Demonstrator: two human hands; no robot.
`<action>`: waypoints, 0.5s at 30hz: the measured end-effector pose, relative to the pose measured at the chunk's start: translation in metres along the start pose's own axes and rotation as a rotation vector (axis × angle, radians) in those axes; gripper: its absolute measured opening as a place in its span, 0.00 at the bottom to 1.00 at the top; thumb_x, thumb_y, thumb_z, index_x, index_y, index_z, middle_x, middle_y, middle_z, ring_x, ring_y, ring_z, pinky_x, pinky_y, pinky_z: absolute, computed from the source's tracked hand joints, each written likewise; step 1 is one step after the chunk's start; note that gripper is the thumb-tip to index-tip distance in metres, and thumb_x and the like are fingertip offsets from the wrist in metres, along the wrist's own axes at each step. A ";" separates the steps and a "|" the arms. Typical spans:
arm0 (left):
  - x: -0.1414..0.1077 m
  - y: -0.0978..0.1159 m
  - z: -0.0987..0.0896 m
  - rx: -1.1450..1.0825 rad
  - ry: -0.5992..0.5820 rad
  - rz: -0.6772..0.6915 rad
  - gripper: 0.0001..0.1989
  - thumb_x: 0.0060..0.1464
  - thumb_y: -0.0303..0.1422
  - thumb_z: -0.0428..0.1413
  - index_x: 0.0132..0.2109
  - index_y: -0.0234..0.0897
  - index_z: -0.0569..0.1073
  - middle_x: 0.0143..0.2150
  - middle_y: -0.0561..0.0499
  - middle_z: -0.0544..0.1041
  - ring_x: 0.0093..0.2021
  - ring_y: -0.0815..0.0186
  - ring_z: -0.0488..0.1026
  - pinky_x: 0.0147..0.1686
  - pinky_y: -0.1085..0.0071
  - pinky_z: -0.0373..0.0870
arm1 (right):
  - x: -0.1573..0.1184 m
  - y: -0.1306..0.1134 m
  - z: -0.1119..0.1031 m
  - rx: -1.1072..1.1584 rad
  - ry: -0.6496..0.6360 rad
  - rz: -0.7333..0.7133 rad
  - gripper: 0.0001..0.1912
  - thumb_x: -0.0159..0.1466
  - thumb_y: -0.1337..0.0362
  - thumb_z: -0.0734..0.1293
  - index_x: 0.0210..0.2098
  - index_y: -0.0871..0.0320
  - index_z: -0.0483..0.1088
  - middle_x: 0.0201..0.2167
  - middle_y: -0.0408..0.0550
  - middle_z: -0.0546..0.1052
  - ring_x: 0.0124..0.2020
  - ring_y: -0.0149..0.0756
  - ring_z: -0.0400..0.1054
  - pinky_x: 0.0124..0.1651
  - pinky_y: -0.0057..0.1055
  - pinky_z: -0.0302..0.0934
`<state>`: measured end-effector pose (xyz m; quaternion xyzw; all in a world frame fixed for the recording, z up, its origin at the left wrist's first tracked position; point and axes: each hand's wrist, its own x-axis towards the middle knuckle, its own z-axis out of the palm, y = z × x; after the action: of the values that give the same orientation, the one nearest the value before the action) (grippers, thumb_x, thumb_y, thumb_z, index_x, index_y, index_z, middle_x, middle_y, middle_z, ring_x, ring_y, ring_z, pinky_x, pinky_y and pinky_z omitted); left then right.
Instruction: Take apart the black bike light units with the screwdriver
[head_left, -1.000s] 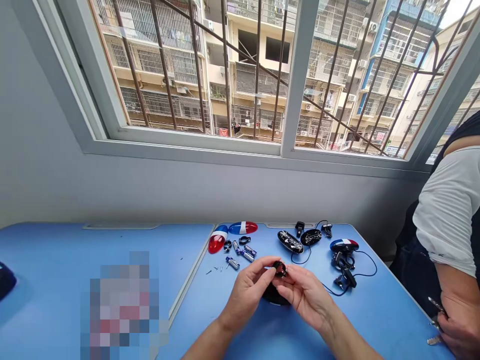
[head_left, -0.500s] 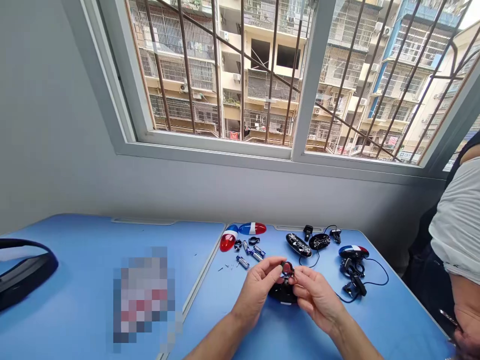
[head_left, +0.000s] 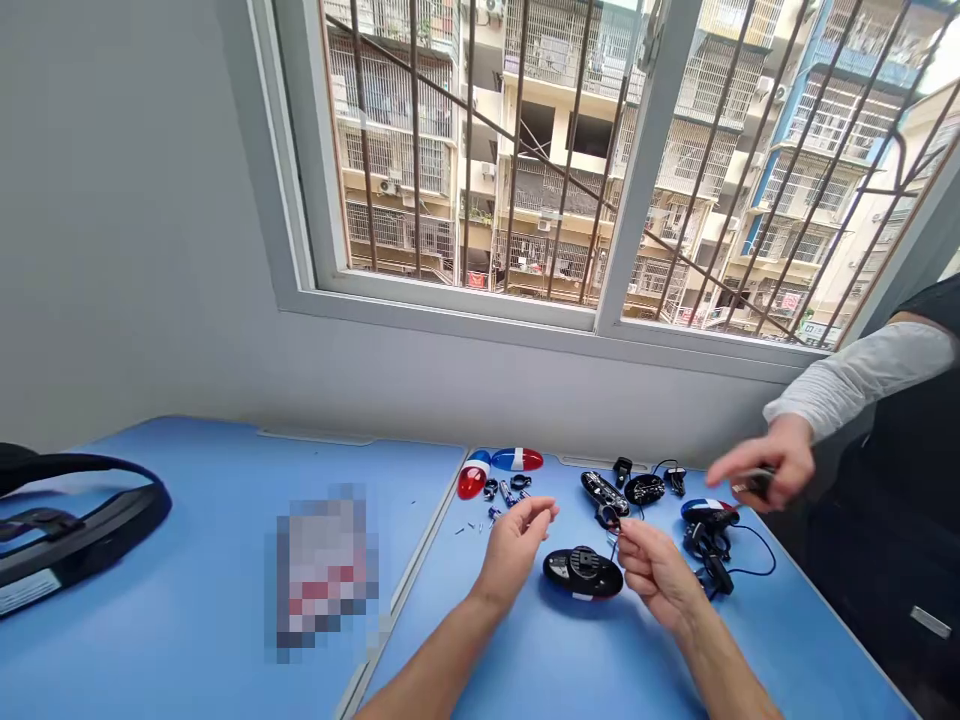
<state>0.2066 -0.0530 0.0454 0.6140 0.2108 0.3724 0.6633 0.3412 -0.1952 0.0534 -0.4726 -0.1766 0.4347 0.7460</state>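
My right hand (head_left: 658, 572) is closed, with thumb and forefinger pinching a small black ring clamp (head_left: 606, 517) that shows a bit of red. To the left, my left hand (head_left: 517, 548) holds nothing, its fingers loosely bent and apart. Between the two hands a black oval light unit (head_left: 583, 572) lies underside up on the blue table, with a round ribbed part on top. Beyond the clamp are two black oval units with exposed insides (head_left: 604, 491), wired to small black parts. Batteries (head_left: 507, 494) lie behind my left hand, partly hidden by it.
Red-and-blue covers (head_left: 517, 459) and small screws (head_left: 471, 526) lie toward the back. At right, another person's hand (head_left: 772, 465) reaches over an assembled light (head_left: 709, 507) with cabled parts. A black headband-like object (head_left: 82, 520) is far left, near a blurred patch (head_left: 322, 565).
My hands have parted; the right one has moved the clamp up and away from the oval unit, and the left has let go. The other person's arm has reached in over the table.
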 end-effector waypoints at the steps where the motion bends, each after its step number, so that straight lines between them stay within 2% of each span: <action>1: 0.004 -0.001 -0.003 -0.005 0.018 0.006 0.14 0.50 0.37 0.60 0.41 0.33 0.79 0.38 0.44 0.82 0.43 0.57 0.77 0.40 0.65 0.72 | 0.002 0.001 -0.001 -0.044 -0.006 -0.016 0.25 0.46 0.55 0.78 0.25 0.57 0.59 0.17 0.29 0.54 0.16 0.17 0.35 0.16 0.16 0.29; 4: 0.015 -0.001 -0.015 -0.038 0.093 0.029 0.16 0.49 0.38 0.61 0.43 0.33 0.78 0.40 0.44 0.82 0.44 0.57 0.77 0.41 0.65 0.71 | 0.007 0.005 0.003 -0.266 -0.025 -0.075 0.22 0.51 0.50 0.74 0.28 0.58 0.62 0.18 0.29 0.50 0.17 0.19 0.34 0.17 0.19 0.30; 7: 0.027 0.001 -0.028 -0.090 0.186 0.052 0.16 0.48 0.37 0.61 0.43 0.33 0.78 0.41 0.44 0.81 0.47 0.56 0.76 0.41 0.66 0.71 | 0.014 0.008 0.016 -0.651 -0.046 -0.111 0.20 0.57 0.46 0.65 0.32 0.58 0.66 0.18 0.30 0.47 0.18 0.23 0.36 0.17 0.21 0.34; 10: 0.038 0.003 -0.042 -0.154 0.285 0.069 0.14 0.47 0.35 0.61 0.41 0.33 0.78 0.40 0.44 0.81 0.46 0.57 0.76 0.40 0.68 0.71 | 0.024 0.012 0.031 -0.913 -0.076 -0.139 0.17 0.60 0.51 0.63 0.33 0.59 0.71 0.17 0.32 0.49 0.17 0.24 0.40 0.19 0.23 0.39; 15: 0.051 0.008 -0.069 -0.291 0.442 0.057 0.10 0.46 0.29 0.59 0.38 0.31 0.77 0.36 0.44 0.81 0.37 0.61 0.77 0.35 0.68 0.72 | 0.035 0.023 0.059 -1.283 -0.097 -0.316 0.08 0.58 0.64 0.65 0.30 0.59 0.76 0.17 0.38 0.63 0.20 0.27 0.56 0.26 0.26 0.48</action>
<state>0.1862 0.0310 0.0514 0.4214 0.2774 0.5423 0.6718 0.3100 -0.1303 0.0575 -0.7715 -0.5009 0.1494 0.3626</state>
